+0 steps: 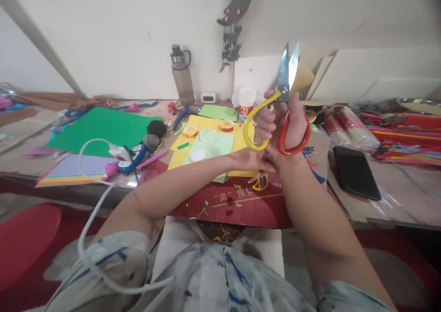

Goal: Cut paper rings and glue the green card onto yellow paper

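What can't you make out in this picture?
All in the head view:
- Left hand: fingers partly hidden by the right wrist.
- Red board: lettering partly covered by the right forearm.
- White display unit: too small to read.
- Hanging black ornament: cut off by the top edge.

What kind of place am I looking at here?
Probably a craft workspace: coloured paper sheets, a bundle of multicoloured fuzzy craft stems, and metal scissors with one yellow and one red handle, held open in the right hand.
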### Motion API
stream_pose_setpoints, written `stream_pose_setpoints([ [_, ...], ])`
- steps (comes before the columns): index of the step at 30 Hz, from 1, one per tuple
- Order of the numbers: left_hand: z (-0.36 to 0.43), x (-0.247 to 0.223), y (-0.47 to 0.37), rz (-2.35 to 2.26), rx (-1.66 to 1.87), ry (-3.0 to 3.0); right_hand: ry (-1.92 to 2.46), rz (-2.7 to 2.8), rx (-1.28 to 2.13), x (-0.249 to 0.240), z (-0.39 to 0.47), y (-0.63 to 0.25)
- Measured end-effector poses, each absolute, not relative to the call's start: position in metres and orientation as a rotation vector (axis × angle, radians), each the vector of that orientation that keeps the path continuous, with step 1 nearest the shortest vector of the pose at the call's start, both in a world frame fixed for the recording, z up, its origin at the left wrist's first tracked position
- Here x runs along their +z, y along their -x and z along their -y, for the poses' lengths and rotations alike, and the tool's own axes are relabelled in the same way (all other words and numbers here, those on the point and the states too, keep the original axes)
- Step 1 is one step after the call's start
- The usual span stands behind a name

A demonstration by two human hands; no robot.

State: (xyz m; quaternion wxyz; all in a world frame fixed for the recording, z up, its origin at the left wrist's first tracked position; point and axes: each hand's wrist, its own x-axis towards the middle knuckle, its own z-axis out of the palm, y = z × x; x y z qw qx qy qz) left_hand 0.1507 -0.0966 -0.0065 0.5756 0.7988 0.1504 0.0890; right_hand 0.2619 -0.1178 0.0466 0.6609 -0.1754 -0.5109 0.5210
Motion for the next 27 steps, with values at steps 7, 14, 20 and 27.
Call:
stream_pose_setpoints([
  [7,0.097,0.012,-0.134,-0.625,0.371,-2.031,0.396,1.227,1.200,0.053,0.124,-0.265],
  [14,0.114,0.058,-0.061,-0.608,0.066,-2.222,0.458,1.184,1.146,0.057,0.131,-0.269],
  [20,0.124,0.085,-0.050,-0.102,-0.425,-1.987,0.527,1.167,1.127,0.058,0.130,-0.269],
  [27,0.057,0.024,-0.086,-0.745,0.326,-2.585,0.477,1.192,1.125,0.050,0.120,-0.267],
])
